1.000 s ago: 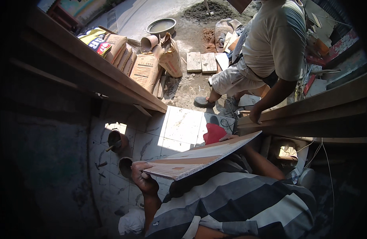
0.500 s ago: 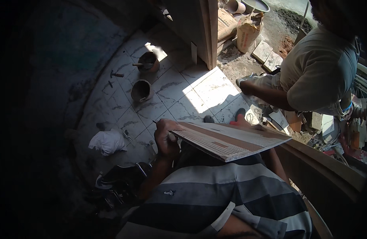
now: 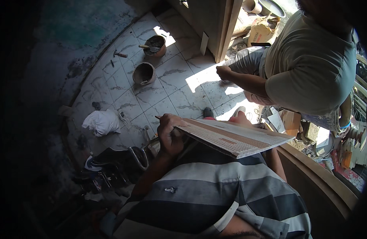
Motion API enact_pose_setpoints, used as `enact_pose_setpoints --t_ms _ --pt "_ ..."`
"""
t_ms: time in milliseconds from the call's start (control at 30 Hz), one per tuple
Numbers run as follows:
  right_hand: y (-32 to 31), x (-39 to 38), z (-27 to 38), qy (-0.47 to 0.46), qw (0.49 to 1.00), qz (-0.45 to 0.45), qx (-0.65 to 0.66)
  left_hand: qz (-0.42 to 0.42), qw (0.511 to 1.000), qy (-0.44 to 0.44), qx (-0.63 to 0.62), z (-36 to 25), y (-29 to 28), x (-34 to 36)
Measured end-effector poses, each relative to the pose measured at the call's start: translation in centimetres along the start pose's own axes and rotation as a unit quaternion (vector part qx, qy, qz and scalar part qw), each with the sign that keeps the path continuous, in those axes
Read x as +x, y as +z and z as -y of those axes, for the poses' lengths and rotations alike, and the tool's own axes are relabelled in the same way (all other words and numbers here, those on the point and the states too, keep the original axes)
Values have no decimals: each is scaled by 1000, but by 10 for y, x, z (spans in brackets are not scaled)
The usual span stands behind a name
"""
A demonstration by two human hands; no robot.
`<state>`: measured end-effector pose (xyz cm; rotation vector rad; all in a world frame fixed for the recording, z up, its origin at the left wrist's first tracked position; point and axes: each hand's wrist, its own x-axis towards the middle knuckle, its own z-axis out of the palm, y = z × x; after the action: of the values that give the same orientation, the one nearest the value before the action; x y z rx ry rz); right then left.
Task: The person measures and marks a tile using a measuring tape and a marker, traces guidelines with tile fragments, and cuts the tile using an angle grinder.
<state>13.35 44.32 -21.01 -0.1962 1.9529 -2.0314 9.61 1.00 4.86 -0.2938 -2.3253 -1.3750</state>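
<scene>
Held in front of my striped shirt is a ceramic tile (image 3: 241, 138), tilted, with its ribbed brown-and-white back facing me. My left hand (image 3: 170, 133) is closed around the tile's left edge. A thin pencil-like stick (image 3: 157, 117) pokes out beside its fingers; its kind is unclear. At the tile's far right edge a small part of my right hand (image 3: 262, 126) shows, gripping it. The rest of that hand is hidden behind the tile, with the forearm running up beneath it.
Another person (image 3: 307, 67) stands close at the right by the wooden door frame (image 3: 227, 32). On the tiled floor are a bucket with a trowel (image 3: 155, 46), a second bucket (image 3: 144, 73), a hammer (image 3: 120, 54) and a white sack (image 3: 102, 122). Rubble (image 3: 311, 133) lies at right.
The other person has stepped left into the doorway, one leg now over the threshold. My view has shifted slightly. Both hands keep hold of the tile in nearly the same place.
</scene>
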Motion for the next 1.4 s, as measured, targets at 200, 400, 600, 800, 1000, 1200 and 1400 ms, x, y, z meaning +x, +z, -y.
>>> enact_pose_setpoints --t_ms 200,400,600,800,1000,1200,1400 --pt "52 53 14 54 997 -19 44 8 1000 -5 3 -8 0 -1" --pt "120 118 48 23 999 28 -33 51 998 -18 15 -24 3 2" --pt "52 80 69 5 993 46 -105 92 995 -12 28 -36 7 2" --pt "-50 20 61 140 990 7 12 109 993 -13 44 -39 42 13" --pt "-124 36 30 180 981 48 49 90 993 -53 60 -59 125 47" --pt "-197 65 20 62 997 52 14 90 990 -11 106 -77 215 98" --pt "-271 86 70 110 972 11 209 122 988 75 49 -86 311 183"
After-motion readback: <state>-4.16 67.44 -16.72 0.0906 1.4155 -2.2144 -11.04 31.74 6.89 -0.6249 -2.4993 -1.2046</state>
